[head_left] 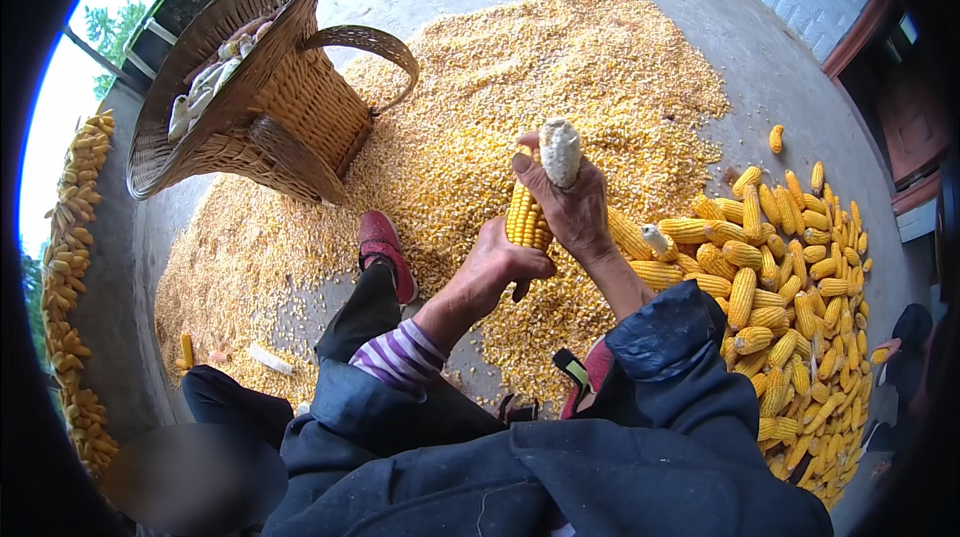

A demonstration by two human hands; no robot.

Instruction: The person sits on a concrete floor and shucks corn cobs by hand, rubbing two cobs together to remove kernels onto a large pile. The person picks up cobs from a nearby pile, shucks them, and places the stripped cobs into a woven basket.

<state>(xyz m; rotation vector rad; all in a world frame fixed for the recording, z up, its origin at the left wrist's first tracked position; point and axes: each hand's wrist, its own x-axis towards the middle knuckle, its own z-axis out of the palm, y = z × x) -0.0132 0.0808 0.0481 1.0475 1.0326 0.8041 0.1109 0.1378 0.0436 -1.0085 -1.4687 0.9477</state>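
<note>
My left hand (499,259) grips the lower part of a yellow ear of corn (527,218) at the centre of the view. Just above and to its right, my right hand (570,199) is closed around a pale bare corncob (559,151), whose end sticks up out of the fist. The right thumb lies close over the ear's upper part; whether the cob touches the kernels is hidden. Beneath both hands spreads a wide layer of loose corn kernels (600,72) on the concrete floor.
A wicker basket (315,109) holding bare cobs (214,79) stands at the upper left. Unshelled ears (742,297) are heaped at the right, more ears (71,237) line the left ledge. My red shoes (386,252) stand among the kernels. Another person (232,406) is at the lower left.
</note>
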